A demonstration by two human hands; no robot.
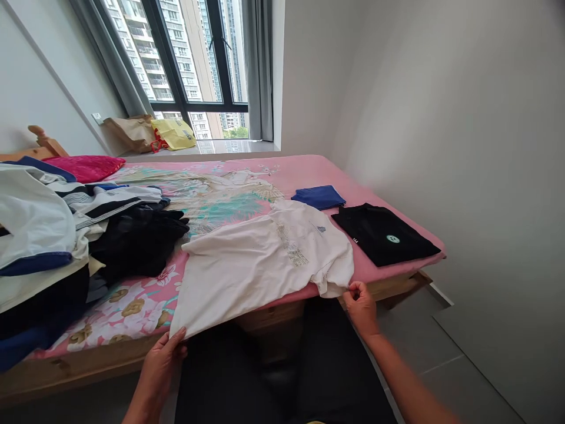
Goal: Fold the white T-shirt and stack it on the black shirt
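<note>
A white T-shirt [260, 259] with a small printed logo lies spread flat across the near edge of the bed [309, 171]. My left hand [161, 359] pinches its bottom hem corner at the bed's front edge. My right hand [362, 303] grips the sleeve end at the shirt's right side. Both hands are below the mattress edge, over the floor side.
A folded black shirt [384, 235] and a folded blue cloth [318, 196] lie to the right on the pink floral sheet. A pile of unfolded clothes [66, 235] fills the bed's left side. Paper and yellow bags [154, 134] sit on the windowsill. A grey wall runs along the right.
</note>
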